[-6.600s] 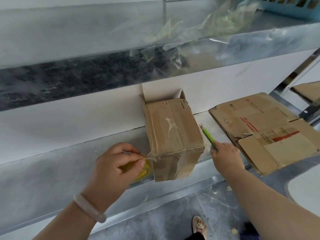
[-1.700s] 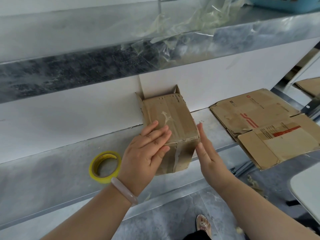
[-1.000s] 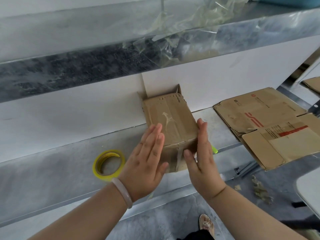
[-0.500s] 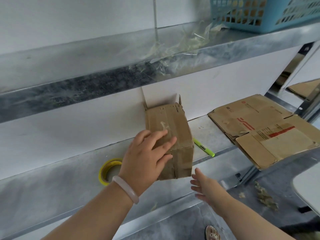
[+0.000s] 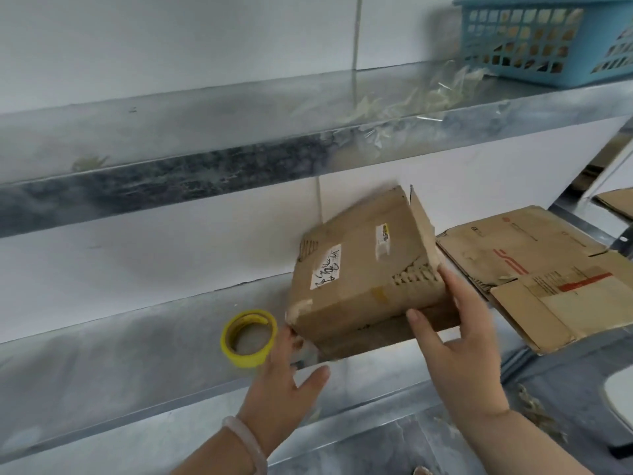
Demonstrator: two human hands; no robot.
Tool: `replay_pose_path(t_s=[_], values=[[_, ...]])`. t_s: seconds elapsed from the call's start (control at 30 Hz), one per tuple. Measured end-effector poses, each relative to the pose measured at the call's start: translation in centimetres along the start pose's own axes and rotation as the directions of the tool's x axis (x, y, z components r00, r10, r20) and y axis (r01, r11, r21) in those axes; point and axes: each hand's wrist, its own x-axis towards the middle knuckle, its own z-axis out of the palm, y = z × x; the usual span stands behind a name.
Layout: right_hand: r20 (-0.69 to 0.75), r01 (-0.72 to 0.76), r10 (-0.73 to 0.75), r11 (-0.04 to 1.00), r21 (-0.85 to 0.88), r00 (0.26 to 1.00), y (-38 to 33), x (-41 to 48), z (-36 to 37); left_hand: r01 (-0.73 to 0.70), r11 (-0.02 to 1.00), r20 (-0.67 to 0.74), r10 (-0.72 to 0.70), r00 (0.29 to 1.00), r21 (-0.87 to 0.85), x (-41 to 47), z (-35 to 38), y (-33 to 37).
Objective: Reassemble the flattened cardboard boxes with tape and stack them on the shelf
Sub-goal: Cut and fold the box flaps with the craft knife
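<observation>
A worn brown cardboard box [image 5: 359, 269] with white labels is tilted up off the metal shelf [image 5: 137, 354], its labelled face toward me. My right hand [image 5: 452, 330] grips its right lower corner, thumb on the front face. My left hand [image 5: 287, 389] is under its lower left corner, fingers spread and touching the edge. A yellow tape roll [image 5: 249, 333] lies flat on the shelf just left of the box. Two flattened cardboard boxes [image 5: 534, 272] lie overlapped on the shelf to the right.
An upper metal shelf [image 5: 239, 132] runs overhead with crumpled clear tape scraps [image 5: 411, 101] and a blue plastic basket [image 5: 548, 39] at the right. A white wall backs the shelves. Grey floor with tape scraps is below at the right.
The box has been lifted and turned over, so a labelled face now shows. My right hand has come up to grip its right corner; my left hand has dropped under its left corner. The green pen is no longer visible.
</observation>
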Motion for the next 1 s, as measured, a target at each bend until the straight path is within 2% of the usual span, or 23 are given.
replay_pose_path(t_s=[0.03, 0.1, 0.17, 0.23, 0.3, 0.37, 0.4, 0.5, 0.57, 0.63, 0.77, 0.9, 1.0], values=[[0.033, 0.155, -0.152, 0.981, -0.119, 0.988, 0.1, 0.7, 0.3, 0.098, 0.995, 0.076, -0.098, 0.992, 0.002, 0.2, 0.0, -0.8], [0.145, 0.395, -0.37, 0.889, -0.233, 0.918, 0.4, 1.9, 1.3, 0.256, 0.966, 0.243, -0.257, 0.935, 0.038, 0.6, -0.3, -2.2], [0.232, 0.519, -0.468, 0.812, -0.267, 0.853, 0.7, 2.6, 2.6, 0.338, 0.933, 0.391, -0.359, 0.848, 0.123, 0.8, -0.8, -2.6], [0.268, 0.571, -0.508, 0.768, -0.29, 0.819, 0.9, 2.9, 3.9, 0.365, 0.915, 0.45, -0.402, 0.798, 0.17, 0.6, -1.4, -3.1], [0.288, 0.604, -0.534, 0.742, -0.292, 0.795, 1.0, 2.9, 4.6, 0.329, 0.927, 0.359, -0.373, 0.855, 0.18, 0.3, -2.1, -3.7], [0.314, 0.645, -0.569, 0.716, -0.267, 0.76, 1.1, 2.9, 4.8, 0.242, 0.948, 0.156, -0.276, 0.949, 0.208, 0.2, -3.2, -4.4], [0.335, 0.673, -0.591, 0.7, -0.24, 0.734, 1.0, 2.9, 4.7, 0.199, 0.951, 0.059, -0.219, 0.974, 0.238, 0.2, -3.9, -4.7], [0.406, 0.752, -0.652, 0.639, -0.162, 0.641, 0.8, 2.6, 4.6, 0.116, 0.927, -0.115, -0.08, 0.99, 0.358, 0.8, -5.6, -6.2], [0.453, 0.767, -0.645, 0.622, -0.155, 0.615, 0.6, 3.1, 4.9, 0.059, 0.876, -0.186, 0.035, 0.982, 0.479, 1.5, -6.4, -7.2], [0.501, 0.759, -0.607, 0.627, -0.176, 0.617, 0.5, 4.0, 5.1, 0.011, 0.795, -0.197, 0.136, 0.971, 0.607, 2.2, -6.9, -7.9], [0.579, 0.773, -0.554, 0.59, -0.234, 0.598, -0.1, 4.4, 4.8, 0.002, 0.624, -0.113, 0.138, 0.984, 0.781, 2.5, -6.4, -8.5], [0.606, 0.743, -0.495, 0.617, -0.261, 0.623, -0.8, 3.2, 4.5, -0.028, 0.6, -0.065, 0.133, 0.989, 0.799, 2.6, -5.8, -9.6], [0.6, 0.705, -0.454, 0.65, -0.282, 0.659, -1.2, 2.8, 4.7, -0.084, 0.608, -0.064, 0.218, 0.974, 0.79, 3.0, -6.2, -9.5]])
